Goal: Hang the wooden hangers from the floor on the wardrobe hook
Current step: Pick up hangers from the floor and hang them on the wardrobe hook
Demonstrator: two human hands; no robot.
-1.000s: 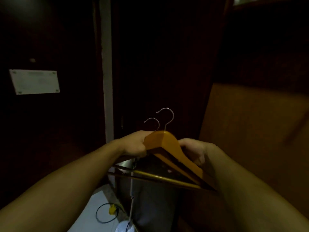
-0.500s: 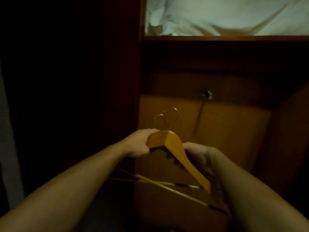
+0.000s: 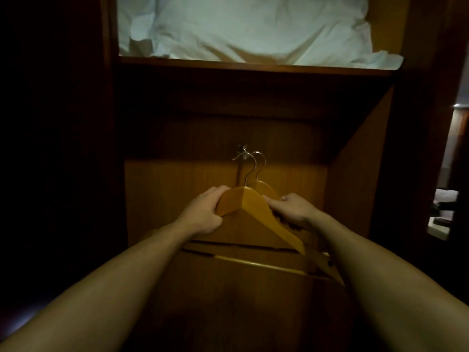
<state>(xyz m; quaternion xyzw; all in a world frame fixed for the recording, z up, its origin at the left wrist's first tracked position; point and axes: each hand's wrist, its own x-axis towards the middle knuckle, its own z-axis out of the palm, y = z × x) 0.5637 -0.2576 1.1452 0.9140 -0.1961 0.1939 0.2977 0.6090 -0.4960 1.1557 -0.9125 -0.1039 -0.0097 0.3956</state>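
Note:
Two wooden hangers [image 3: 250, 207] with metal hooks are held together upright in front of the wardrobe's back panel. My left hand [image 3: 205, 212] grips their left shoulder and my right hand [image 3: 294, 210] grips the right shoulder. The hangers' metal hooks [image 3: 250, 163] reach up to the small metal wardrobe hook [image 3: 241, 148] on the back panel; whether they rest on it I cannot tell. The hangers' lower bars [image 3: 266, 265] show below my wrists.
A wooden shelf [image 3: 253, 67] above the hook holds white bedding [image 3: 243, 26]. Wardrobe side walls [image 3: 360, 161] close in left and right. A dim room with a surface [image 3: 441, 224] shows past the right wall.
The view swung from the dark door area to face the wardrobe interior. Both hands carried the hangers up and forward, bringing their metal hooks level with the wardrobe hook.

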